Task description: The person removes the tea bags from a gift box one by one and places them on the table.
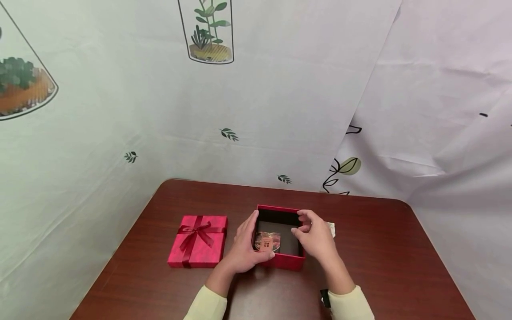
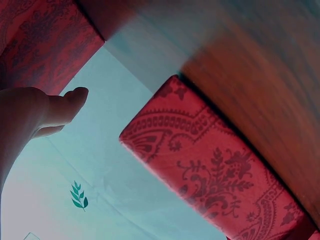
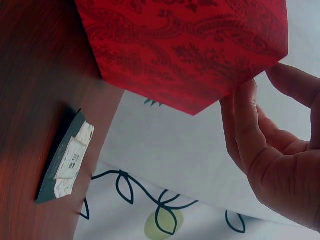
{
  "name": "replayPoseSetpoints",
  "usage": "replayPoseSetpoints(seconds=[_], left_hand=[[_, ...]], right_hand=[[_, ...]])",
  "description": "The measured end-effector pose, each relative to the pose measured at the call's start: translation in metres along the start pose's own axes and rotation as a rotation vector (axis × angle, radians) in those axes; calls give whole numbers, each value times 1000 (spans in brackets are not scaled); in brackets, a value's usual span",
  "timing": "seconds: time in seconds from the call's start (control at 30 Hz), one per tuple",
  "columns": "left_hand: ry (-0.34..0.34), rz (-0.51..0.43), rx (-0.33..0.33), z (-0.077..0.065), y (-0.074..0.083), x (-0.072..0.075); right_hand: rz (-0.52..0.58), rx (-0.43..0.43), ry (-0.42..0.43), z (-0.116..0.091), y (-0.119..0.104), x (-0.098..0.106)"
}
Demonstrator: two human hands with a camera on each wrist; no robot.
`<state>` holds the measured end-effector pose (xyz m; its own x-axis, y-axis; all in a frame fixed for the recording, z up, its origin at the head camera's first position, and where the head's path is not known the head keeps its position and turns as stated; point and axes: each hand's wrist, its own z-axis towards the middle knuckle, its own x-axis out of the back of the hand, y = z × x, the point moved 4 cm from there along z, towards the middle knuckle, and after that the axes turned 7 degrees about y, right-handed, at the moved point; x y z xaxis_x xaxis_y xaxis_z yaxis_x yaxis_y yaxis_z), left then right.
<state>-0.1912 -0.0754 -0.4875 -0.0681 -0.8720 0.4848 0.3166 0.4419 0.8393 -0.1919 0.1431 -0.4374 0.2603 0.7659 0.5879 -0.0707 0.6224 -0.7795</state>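
Note:
An uncovered red gift box [image 1: 282, 262] with a dark inside stands at the front middle of the table. A printed food packet [image 1: 267, 242] lies in its front left part. My left hand [image 1: 244, 249] rests against the box's left side, fingers fairly straight, thumb along the front rim. At the opposite wall, my right hand [image 1: 318, 235] pinches the rim, its thumb over the inside and its fingers bent. In the right wrist view, fingertips [image 3: 245, 87] meet the edge of the patterned wall. To the left lies the red lid [image 1: 198, 244] with a dark red bow.
A dark flat piece with a pale printed label [image 3: 70, 162] lies on the table right of the box, partly behind my right hand in the head view. White printed cloth [image 1: 280, 111] hangs behind the brown table [image 1: 380, 249].

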Motion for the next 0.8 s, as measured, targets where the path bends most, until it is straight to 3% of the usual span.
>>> replayPoseSetpoints(seconds=[0.5, 0.8], left_hand=[[-2, -2, -4, 0, -1, 0], [-6, -11, 7, 0, -2, 0]], right_hand=[[-80, 4, -60, -4, -12, -15], [-94, 13, -142, -7, -15, -26]])
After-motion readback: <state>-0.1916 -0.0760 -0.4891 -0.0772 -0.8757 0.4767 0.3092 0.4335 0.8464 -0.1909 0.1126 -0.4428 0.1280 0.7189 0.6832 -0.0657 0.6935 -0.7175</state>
